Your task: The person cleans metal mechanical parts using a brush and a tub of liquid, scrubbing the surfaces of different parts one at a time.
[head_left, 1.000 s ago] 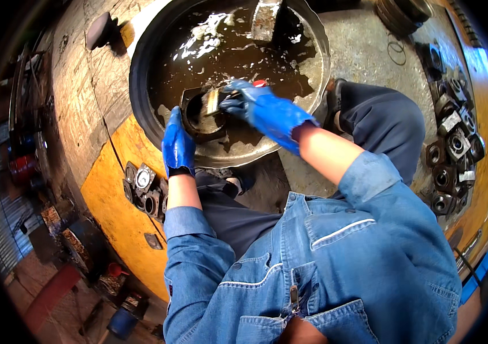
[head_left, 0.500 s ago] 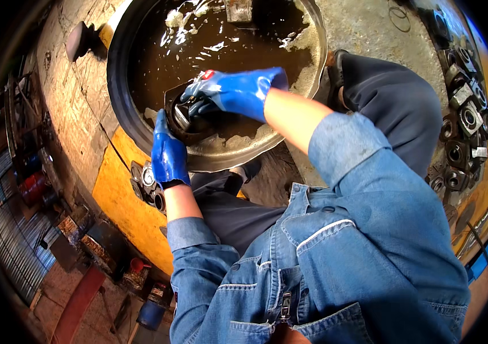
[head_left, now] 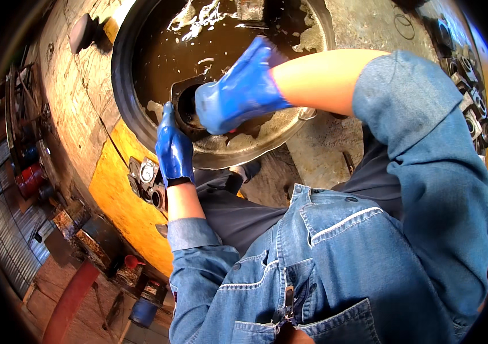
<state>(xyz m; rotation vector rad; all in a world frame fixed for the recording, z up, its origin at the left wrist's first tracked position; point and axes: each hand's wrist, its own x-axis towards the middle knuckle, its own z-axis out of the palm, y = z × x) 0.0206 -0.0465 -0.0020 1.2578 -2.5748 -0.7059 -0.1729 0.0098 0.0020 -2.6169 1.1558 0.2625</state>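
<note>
My left hand (head_left: 174, 150), in a blue rubber glove, grips the near-left side of a dark, wet metal housing (head_left: 178, 96) with a large round bore. The housing is tilted over a round basin (head_left: 120, 77) of murky brown liquid. My right hand (head_left: 238, 94), gloved the same way, is bent sharply at the wrist against the right side of the bore. Its fingers are turned away and slightly blurred, so whatever they hold is hidden.
A blocky metal piece (head_left: 250, 10) sits at the basin's far side. Several flanged metal parts (head_left: 148, 172) lie on the yellow board at left, and more housings (head_left: 473, 123) line the right edge. A dark knob-shaped object (head_left: 83, 33) stands left of the basin.
My right wrist has rolled over and its elbow swung up and outward. The shiny ring seen in the bore earlier is out of sight. My left hand keeps its grip.
</note>
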